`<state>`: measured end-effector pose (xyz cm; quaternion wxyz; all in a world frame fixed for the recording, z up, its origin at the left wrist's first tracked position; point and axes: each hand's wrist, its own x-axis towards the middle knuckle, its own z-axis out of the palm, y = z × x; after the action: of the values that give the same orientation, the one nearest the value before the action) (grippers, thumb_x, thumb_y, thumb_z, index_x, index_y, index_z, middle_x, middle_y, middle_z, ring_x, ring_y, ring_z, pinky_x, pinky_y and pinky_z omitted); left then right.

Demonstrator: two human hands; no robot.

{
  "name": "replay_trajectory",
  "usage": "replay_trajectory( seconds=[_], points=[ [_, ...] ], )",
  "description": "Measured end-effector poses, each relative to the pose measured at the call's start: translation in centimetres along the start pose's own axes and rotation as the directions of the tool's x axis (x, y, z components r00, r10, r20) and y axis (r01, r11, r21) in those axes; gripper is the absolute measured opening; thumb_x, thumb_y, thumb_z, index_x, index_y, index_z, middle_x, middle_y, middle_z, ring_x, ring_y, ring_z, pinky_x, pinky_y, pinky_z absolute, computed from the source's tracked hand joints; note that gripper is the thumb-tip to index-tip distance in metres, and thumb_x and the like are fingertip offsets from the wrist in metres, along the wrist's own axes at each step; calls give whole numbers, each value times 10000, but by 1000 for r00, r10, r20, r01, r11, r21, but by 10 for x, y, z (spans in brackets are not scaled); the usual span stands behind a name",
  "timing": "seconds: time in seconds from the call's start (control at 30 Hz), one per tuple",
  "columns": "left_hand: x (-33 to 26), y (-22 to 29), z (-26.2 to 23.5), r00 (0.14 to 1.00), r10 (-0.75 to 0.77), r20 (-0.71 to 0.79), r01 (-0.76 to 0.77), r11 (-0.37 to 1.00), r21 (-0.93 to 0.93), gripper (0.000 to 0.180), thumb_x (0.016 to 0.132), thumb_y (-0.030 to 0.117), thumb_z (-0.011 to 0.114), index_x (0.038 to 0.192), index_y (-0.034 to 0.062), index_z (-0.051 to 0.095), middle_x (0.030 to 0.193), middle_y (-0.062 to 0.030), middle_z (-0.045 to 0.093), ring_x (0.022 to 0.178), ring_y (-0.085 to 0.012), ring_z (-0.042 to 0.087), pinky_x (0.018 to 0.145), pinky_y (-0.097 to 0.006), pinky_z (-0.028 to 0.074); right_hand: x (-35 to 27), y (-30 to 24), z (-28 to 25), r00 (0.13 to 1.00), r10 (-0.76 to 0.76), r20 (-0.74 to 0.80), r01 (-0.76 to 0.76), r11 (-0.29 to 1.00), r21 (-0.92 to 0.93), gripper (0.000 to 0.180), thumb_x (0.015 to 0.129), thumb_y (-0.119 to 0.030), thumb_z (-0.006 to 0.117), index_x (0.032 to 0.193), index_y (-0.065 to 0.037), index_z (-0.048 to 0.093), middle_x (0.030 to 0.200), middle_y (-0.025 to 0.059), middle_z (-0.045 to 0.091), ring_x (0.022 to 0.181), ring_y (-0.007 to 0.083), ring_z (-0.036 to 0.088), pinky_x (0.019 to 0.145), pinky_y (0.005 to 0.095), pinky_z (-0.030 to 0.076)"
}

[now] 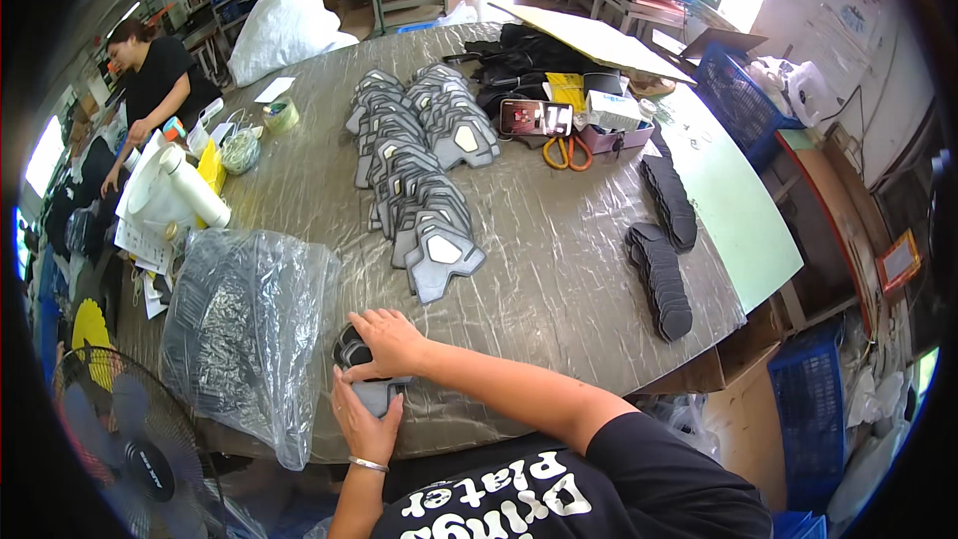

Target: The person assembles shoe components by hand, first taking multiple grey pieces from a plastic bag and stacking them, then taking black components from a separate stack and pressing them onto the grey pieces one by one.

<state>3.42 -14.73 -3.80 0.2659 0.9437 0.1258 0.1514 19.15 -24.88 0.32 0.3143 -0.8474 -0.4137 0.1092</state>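
Observation:
My right hand point(384, 341) lies on top of a small stack of grey and black shaped fabric pieces point(371, 391) at the near edge of the table point(559, 279). My left hand point(361, 424) holds the same stack from below and the near side, a thin bracelet on its wrist. Just left of both hands lies a clear plastic bag point(244, 334) stuffed with dark pieces. Beyond my hands, long overlapping rows of grey shaped pieces point(419, 165) run up the middle of the table.
Two rows of black sole-shaped pieces point(664, 240) lie at the right. Orange-handled scissors point(567, 152), a phone point(536, 118) and a small box sit at the far side. A fan point(120, 439) stands at lower left. A person in black point(155, 80) works at far left. Blue crates point(808, 409) stand right.

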Motion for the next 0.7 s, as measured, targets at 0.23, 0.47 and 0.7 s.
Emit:
replay_trajectory(
  seconds=[0.23,0.47,0.7],
  points=[
    [20,3,2,996,89,-22,-92,976,-197,984,741,189,794,1495,-38,205,1526,-294,264,1401,-449,296,1157,-476,248,-19,9,-28,983,7,181,-61,955,292,908,718,-366,792,1406,30,351,1237,269,552,1163,420,546,980,418,457],
    [26,32,-38,974,204,-93,-222,941,-257,1109,634,159,871,1506,-8,207,1481,-238,345,1330,-399,394,1100,-448,333,-72,13,-47,936,-337,-100,352,899,262,1037,697,-174,809,1524,-47,198,1317,224,507,1194,388,521,983,444,432],
    [44,43,-39,919,327,220,-306,944,-126,999,662,249,856,1451,-34,315,1369,-237,425,1225,-406,459,1035,-474,382,-81,24,-52,979,-200,-30,202,952,230,1071,742,-238,783,1534,5,104,1365,264,454,1232,391,486,1039,452,383]
  ],
)
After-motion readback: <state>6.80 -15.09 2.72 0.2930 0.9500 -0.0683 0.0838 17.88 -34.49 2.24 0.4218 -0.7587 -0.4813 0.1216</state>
